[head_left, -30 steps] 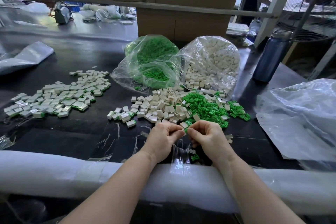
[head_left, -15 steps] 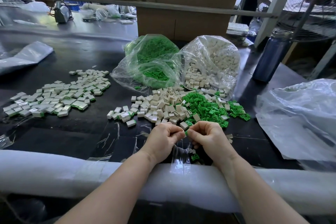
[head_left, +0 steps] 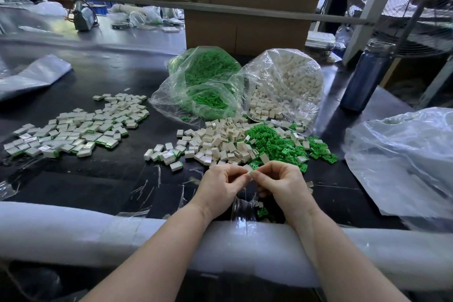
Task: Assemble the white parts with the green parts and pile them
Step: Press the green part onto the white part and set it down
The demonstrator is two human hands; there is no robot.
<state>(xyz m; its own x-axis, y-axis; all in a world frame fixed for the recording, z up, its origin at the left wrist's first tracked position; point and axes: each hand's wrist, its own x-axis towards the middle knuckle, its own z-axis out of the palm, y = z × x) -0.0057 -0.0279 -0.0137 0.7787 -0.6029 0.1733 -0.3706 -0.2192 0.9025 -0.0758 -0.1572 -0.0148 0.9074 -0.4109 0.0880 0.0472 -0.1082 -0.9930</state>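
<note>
Against the frame half a second before, we found little altered on the black worktop (head_left: 103, 186); the piles and bags lay where they had lain, and the change was small and between the fingers: the white part (head_left: 249, 168) stood out more plainly where the two hands met, with a sliver of green part (head_left: 252, 172) at its edge.

Both forearms reached forward over the padded white foam roll (head_left: 73, 233) along the near edge; the left hand (head_left: 221, 184) was curled, fingertips and thumb pinching the white part; the right hand (head_left: 282, 182) was curled likewise, its fingertips pinching the green part against the white one; the two hands touched at the tips, just nearer to us than the loose heaps.

Largest of the rest, a crumpled clear plastic sheet (head_left: 402, 164) lay at the right; behind the heaps stood two clear bags, the bag of green parts (head_left: 208, 81) beside the bag of white parts (head_left: 284, 83), both glossy and creased; a dark blue bottle (head_left: 365, 76) stood upright further right.

To the left spread the flat pile of assembled pieces (head_left: 78, 130), white blocks with green rims; in the middle lay the loose white parts (head_left: 215, 142), small boxy shells, touching the loose green parts (head_left: 277, 144), small, angular and bright.
</note>
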